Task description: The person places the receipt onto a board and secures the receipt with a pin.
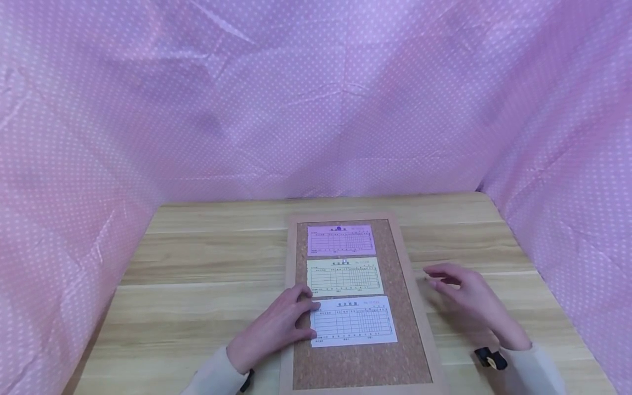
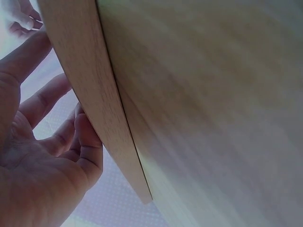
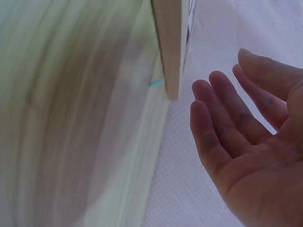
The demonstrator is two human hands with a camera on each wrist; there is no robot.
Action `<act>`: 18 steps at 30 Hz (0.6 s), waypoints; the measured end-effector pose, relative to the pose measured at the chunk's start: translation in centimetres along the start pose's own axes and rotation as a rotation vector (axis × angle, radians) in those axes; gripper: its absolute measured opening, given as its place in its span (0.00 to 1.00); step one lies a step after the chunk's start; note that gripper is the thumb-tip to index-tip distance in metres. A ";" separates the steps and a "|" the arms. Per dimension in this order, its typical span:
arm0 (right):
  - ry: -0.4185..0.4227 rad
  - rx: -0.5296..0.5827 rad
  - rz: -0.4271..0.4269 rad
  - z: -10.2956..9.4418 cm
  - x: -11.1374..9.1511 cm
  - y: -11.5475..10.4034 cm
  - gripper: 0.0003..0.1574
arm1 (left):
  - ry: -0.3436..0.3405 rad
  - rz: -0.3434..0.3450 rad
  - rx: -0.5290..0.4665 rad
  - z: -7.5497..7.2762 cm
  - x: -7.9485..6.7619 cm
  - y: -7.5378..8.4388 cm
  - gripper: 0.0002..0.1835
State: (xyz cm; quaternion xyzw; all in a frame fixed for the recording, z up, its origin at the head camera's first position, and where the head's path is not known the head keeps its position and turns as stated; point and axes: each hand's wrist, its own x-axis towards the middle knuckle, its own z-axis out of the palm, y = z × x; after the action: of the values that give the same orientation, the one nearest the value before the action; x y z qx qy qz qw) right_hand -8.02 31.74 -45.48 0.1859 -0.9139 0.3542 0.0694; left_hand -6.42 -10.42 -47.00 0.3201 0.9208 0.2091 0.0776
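A corkboard [image 1: 362, 365] in a wooden frame lies on the table, bearing three printed receipt slips in a column. The purple slip [image 1: 340, 244] and the yellow slip [image 1: 344, 280] each show a pin near the top edge; no pin shows on the white slip [image 1: 353, 323] below. My left hand [image 1: 276, 326] rests over the frame's left side, index fingertip and thumb touching the white slip's left edge. Right of the board, my right hand [image 1: 466, 293] hovers with thumb and index finger apart. Near those fingertips is a tiny pale object [image 1: 426, 278].
The wood-grain table [image 1: 197, 263] extends on both sides of the board. Pink dotted cloth [image 1: 316, 109] hangs at the back and sides. In the right wrist view a small teal object [image 3: 156, 82] lies beside the board's frame [image 3: 171, 52].
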 end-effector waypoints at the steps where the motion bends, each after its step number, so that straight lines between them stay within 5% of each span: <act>1: 0.002 -0.002 -0.009 -0.1 0.0 0.3 0.18 | 0.000 0.000 0.000 0.0 0.0 0.0 0.29; 18: -0.168 0.009 0.057 -1.0 1.5 3.0 0.16 | -0.010 -0.010 -0.021 0.0 0.2 -0.1 0.29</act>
State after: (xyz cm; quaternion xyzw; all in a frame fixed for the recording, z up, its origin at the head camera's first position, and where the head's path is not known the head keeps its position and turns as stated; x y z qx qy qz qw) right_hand -10.59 34.01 -46.22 0.1892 -0.9199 0.3431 -0.0186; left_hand -6.61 -10.39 -47.10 0.3158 0.9197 0.2167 0.0866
